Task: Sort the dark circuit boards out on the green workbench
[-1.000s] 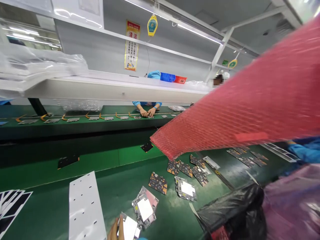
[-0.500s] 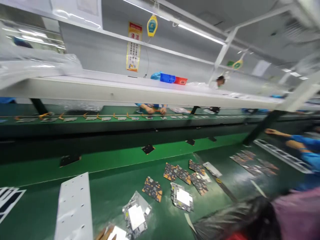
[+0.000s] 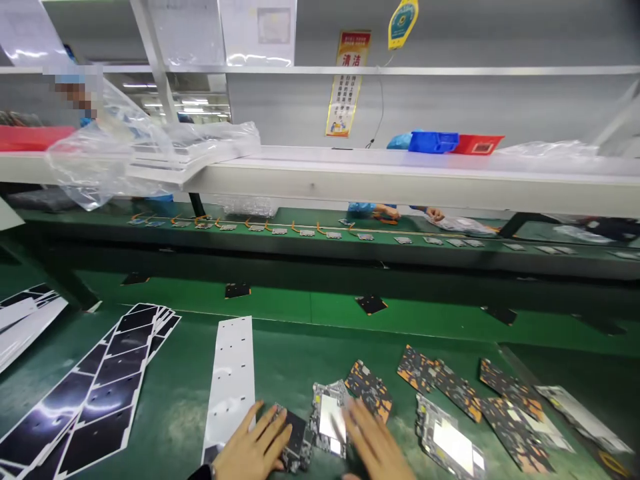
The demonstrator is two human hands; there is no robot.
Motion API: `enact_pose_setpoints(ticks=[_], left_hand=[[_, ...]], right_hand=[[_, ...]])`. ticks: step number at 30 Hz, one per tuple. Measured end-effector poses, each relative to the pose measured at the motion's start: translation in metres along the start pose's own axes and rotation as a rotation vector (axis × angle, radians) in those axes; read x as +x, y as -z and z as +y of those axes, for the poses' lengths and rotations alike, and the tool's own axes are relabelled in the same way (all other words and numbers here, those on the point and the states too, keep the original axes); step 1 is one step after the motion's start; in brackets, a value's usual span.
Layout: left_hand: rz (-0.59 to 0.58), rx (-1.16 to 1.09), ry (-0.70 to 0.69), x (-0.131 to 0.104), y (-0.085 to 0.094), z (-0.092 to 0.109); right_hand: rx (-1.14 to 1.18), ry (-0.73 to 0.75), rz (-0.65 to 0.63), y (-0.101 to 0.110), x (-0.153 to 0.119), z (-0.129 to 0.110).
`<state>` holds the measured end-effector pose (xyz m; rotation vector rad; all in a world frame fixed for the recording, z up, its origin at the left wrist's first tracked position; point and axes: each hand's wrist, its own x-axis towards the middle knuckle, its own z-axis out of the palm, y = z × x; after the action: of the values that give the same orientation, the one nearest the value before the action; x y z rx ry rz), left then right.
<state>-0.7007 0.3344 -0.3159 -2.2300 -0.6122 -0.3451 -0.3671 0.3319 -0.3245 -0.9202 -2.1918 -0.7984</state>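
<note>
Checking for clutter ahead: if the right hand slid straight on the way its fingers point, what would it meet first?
Most likely the right hand would meet the orange-and-black circuit board just past its fingertips, though blur makes the gap hard to judge.

Bright, even overhead light; glare on the plastic bag [image 3: 107, 157]; edges bowed by the lens; right hand [image 3: 377, 447] motion-blurred.

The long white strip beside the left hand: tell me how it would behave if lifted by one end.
The white strip looks thin and lies flat, so it would probably sag. It seems light for its length. Its glossy face may slip on the green mat.
</note>
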Motion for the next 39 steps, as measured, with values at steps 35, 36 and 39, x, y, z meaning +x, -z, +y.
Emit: enact_pose_setpoints(ticks=[35,36,39], left_hand=[[-0.596,-0.426,0.465,0.031,-0.009,-0.053],[-0.596,-0.415,0.472,0.033,-0.010,-0.054],[-0.551,-0.352,0.494,0.046,-0.012,-0.048]], right_hand=[[-0.127,0.117,0.054,-0.058,0.046,-0.032],[-0.080,0.137,-0.055,-0.047,0.056,-0.021],[0.224,-0.150,-0.358,-0.024,0.093,0.016]])
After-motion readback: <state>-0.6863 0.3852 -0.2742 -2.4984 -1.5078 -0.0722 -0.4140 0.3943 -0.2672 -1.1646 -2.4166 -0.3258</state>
